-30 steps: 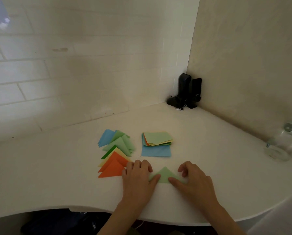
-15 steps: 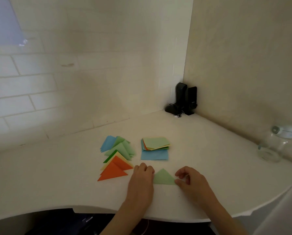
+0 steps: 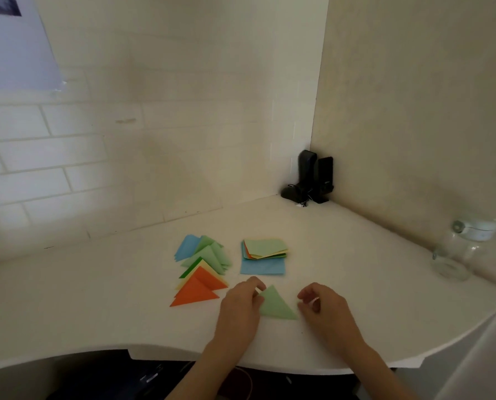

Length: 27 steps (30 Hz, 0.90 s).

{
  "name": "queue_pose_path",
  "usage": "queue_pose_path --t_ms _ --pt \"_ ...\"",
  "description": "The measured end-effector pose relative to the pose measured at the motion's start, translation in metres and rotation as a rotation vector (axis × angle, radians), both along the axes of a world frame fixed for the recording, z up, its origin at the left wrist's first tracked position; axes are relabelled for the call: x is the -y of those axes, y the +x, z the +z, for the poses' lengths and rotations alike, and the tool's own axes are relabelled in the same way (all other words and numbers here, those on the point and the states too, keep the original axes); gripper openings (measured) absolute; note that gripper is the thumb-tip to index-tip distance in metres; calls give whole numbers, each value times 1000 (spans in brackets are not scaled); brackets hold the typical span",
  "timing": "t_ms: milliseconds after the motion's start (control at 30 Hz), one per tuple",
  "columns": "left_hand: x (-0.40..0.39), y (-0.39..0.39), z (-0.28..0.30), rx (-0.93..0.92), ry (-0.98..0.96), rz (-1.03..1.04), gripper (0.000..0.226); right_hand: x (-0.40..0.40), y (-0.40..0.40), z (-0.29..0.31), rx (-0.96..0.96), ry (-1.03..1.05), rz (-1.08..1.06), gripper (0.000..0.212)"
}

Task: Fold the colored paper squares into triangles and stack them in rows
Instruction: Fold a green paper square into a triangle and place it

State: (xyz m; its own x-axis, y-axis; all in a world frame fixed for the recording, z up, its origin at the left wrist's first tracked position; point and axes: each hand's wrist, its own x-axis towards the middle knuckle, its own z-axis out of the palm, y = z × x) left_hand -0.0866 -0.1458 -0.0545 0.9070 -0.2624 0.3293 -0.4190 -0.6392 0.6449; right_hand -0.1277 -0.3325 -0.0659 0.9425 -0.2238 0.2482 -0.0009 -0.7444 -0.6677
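Since the light green triangle [image 3: 275, 304] is already folded and lies flat on the white bench [image 3: 96, 298] low in the middle of the frame, the next job looks like moving it over to the row of folded triangles [image 3: 202, 272] just to its left. To do that well, lift it by one corner, keep the two layers pressed together so the fold does not pop open, and lay it down so it lines up with the orange one at the near end. The left hand [image 3: 241, 307] pinches the triangle's left edge with curled fingers. The right hand [image 3: 321, 307] is curled at the right corner and seems to pinch it too. The paper is thin, pale green and sharp at its points. Just above it sits the pile of unfolded squares [image 3: 264, 255], green on top and blue at the bottom. A clear glass jar [image 3: 460, 249] stands far off at the right.
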Motion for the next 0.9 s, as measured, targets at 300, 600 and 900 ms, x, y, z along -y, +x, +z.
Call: queue_pose_path --t_ms 300,600,900 --pt "-100 18 3 89 -67 272 11 -30 65 14 203 -192 65 19" --pt "-118 36 -19 75 -61 283 34 -50 126 26 -9 -383 72 40" --pt "-115 61 -21 101 -76 279 25 -53 138 4 17 -475 25 20"
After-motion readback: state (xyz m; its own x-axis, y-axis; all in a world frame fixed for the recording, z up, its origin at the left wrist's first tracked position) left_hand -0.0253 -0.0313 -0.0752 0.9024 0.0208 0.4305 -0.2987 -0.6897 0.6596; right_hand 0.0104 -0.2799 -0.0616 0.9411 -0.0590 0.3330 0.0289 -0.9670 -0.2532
